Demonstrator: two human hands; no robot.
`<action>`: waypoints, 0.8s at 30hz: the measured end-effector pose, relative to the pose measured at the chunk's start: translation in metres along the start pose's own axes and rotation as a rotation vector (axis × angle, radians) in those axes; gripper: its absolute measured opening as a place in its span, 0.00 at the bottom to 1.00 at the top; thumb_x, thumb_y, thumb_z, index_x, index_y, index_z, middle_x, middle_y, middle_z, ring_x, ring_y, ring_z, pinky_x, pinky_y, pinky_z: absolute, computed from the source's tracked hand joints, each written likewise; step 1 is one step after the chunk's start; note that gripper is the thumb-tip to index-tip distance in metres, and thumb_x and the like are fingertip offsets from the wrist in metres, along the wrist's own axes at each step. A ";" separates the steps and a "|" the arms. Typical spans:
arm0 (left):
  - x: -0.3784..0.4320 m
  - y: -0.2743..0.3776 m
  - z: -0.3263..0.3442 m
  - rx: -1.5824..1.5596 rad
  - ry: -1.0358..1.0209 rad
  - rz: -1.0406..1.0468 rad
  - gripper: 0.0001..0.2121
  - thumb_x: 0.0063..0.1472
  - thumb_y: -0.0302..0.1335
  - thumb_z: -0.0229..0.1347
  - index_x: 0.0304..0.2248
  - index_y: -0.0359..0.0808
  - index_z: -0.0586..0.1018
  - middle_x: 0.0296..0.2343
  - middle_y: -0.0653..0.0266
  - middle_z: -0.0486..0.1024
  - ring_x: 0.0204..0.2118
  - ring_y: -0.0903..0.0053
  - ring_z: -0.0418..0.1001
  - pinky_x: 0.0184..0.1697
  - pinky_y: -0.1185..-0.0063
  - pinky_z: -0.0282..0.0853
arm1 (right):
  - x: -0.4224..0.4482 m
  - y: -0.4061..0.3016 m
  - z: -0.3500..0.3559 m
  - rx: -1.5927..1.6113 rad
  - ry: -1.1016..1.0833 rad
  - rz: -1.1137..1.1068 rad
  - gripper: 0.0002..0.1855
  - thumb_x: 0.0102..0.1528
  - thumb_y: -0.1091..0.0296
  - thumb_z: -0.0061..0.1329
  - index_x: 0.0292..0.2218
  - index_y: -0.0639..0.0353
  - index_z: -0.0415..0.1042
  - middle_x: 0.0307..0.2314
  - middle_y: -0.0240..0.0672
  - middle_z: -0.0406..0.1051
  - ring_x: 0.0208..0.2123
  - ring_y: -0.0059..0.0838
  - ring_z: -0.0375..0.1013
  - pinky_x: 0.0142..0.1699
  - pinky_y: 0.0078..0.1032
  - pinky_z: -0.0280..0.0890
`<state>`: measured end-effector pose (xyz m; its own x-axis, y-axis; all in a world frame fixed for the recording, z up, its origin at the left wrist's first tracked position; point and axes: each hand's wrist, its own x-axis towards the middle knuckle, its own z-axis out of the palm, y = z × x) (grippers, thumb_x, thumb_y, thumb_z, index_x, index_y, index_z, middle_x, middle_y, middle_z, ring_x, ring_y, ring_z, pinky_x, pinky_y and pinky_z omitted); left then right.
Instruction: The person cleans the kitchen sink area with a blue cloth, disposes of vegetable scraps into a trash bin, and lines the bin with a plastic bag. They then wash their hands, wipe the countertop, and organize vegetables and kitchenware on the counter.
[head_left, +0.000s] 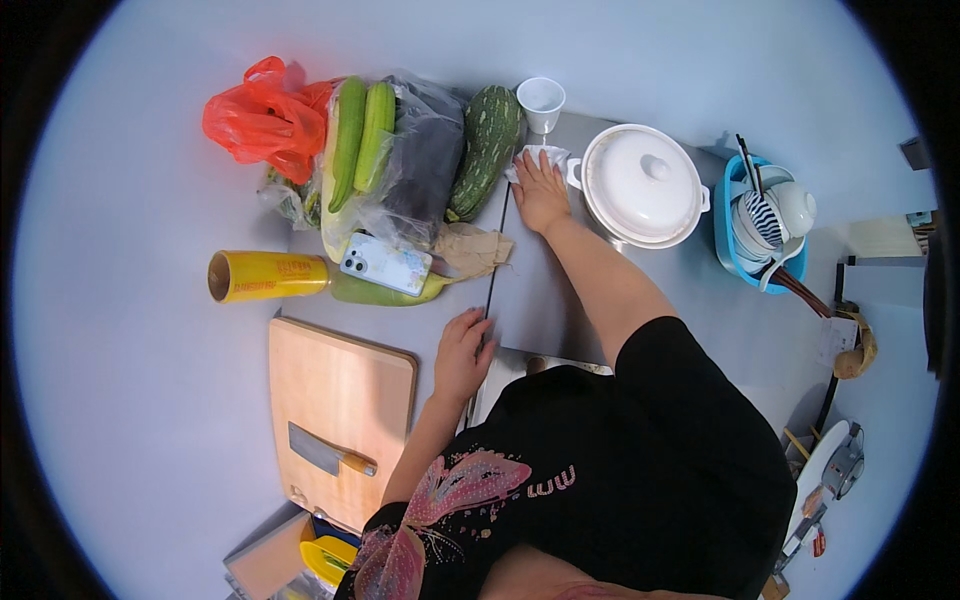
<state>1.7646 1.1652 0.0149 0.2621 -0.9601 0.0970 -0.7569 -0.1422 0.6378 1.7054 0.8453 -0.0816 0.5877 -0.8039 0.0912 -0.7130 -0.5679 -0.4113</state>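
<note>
My right hand (538, 196) is stretched out to the back of the grey counter, its fingers pressing down on a crumpled white cloth (556, 156). Just behind the cloth is a white cup (541, 105). To its right is a lidded white pot (641, 187), and to its left lies a mottled dark green squash (486, 150). My left hand (461, 352) is near the counter's front edge beside a dark seam, fingers loosely bent and nothing in them. A phone (386, 264) in a patterned case lies beyond it on a pale green gourd-like vegetable (375, 294).
Left of me, a cleaver (330, 450) lies on a wooden cutting board (341, 375). Farther back are a yellow cling film roll (270, 276), a red plastic bag (262, 116) and two long green gourds (360, 139). A blue basin (724, 240) of bowls and chopsticks stands right of the pot.
</note>
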 end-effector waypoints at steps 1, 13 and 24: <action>-0.003 -0.001 -0.002 -0.003 0.002 -0.001 0.19 0.53 0.24 0.63 0.46 0.35 0.78 0.51 0.53 0.72 0.55 0.54 0.68 0.59 0.65 0.65 | 0.003 -0.001 0.001 -0.068 -0.035 -0.005 0.31 0.65 0.55 0.40 0.66 0.52 0.54 0.68 0.35 0.47 0.71 0.41 0.40 0.72 0.43 0.38; 0.033 0.005 0.013 -0.057 -0.053 0.116 0.18 0.54 0.24 0.61 0.46 0.34 0.78 0.51 0.53 0.73 0.55 0.54 0.68 0.59 0.65 0.64 | -0.229 -0.013 -0.054 -0.031 -0.284 -0.396 0.39 0.60 0.40 0.46 0.67 0.41 0.55 0.68 0.35 0.45 0.71 0.43 0.36 0.71 0.56 0.29; 0.079 0.097 0.095 -0.096 -0.381 0.499 0.17 0.54 0.25 0.62 0.45 0.35 0.79 0.51 0.55 0.72 0.55 0.55 0.68 0.58 0.65 0.65 | -0.375 0.195 -0.158 -0.344 0.003 0.580 0.37 0.62 0.33 0.38 0.68 0.31 0.51 0.69 0.33 0.44 0.71 0.47 0.33 0.70 0.59 0.28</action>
<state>1.6551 1.0529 0.0113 -0.3531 -0.9261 0.1329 -0.6716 0.3498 0.6531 1.2857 1.0084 -0.0527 0.0722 -0.9959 -0.0552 -0.9943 -0.0676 -0.0822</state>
